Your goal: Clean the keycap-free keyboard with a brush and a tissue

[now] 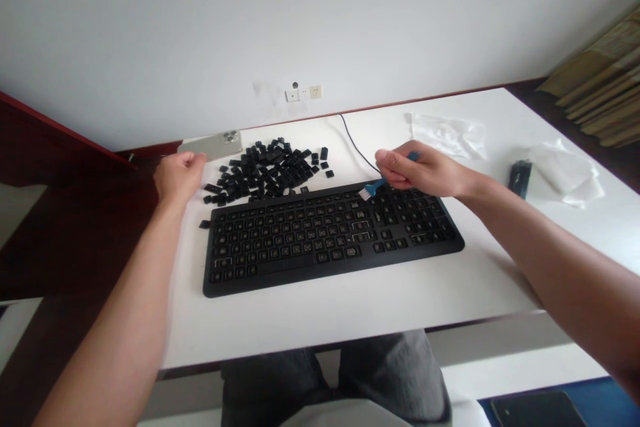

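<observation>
The right hand [417, 170] holds its grip closed on a slim blue plastic brush [387, 178], pinched so the bristles reach down to the black rectangular keyboard [330, 240], while the left hand [180, 177] hangs empty, loosely curled, beside a heap of black plastic keycaps [265, 167] on the white tabletop [400, 300].

The keyboard [330, 240] is black (its loose keycaps [265, 167] too), the small brush [373, 185] bright blue.

Keycaps [265, 167] behind keyboard [330, 247], phone [210, 145] left of them
</observation>
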Demonstrator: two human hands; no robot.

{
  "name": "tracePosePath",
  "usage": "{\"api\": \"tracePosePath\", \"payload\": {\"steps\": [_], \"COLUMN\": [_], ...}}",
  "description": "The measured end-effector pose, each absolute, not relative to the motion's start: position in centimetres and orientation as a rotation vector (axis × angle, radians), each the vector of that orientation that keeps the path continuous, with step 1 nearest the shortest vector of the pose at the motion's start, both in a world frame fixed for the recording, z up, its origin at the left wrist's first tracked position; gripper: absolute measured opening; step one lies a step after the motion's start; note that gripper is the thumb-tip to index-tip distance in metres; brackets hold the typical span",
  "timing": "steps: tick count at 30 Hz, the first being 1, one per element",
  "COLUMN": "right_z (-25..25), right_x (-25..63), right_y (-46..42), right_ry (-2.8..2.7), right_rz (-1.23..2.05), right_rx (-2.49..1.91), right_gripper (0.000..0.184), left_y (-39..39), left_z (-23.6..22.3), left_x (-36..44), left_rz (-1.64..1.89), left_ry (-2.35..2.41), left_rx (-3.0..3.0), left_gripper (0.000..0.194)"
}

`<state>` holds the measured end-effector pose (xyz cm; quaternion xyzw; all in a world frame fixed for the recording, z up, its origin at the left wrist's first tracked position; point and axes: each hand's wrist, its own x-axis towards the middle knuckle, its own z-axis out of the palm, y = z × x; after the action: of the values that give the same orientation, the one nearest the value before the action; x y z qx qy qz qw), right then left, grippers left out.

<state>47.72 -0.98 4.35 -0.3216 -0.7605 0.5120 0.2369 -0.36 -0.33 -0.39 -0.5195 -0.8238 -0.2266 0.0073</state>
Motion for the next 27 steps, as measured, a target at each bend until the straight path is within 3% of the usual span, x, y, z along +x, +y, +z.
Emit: {"api": "tracePosePath", "payload": {"steps": [27], "right_z": [5.2], "right_x": [48.2], "right_y": [-1.2], "right_ry": [-2.202], "right_rz": [1.575], "right_rx": [-0.766], "right_gripper": [0.061], "left_y": [-0.3], "left_z": [-0.6], "left_x": [-0.8], "left_rz": [-0.719], "left_ry": [-2.578], "left_rx": [-1.628], "left_gripper": [0.041]}}
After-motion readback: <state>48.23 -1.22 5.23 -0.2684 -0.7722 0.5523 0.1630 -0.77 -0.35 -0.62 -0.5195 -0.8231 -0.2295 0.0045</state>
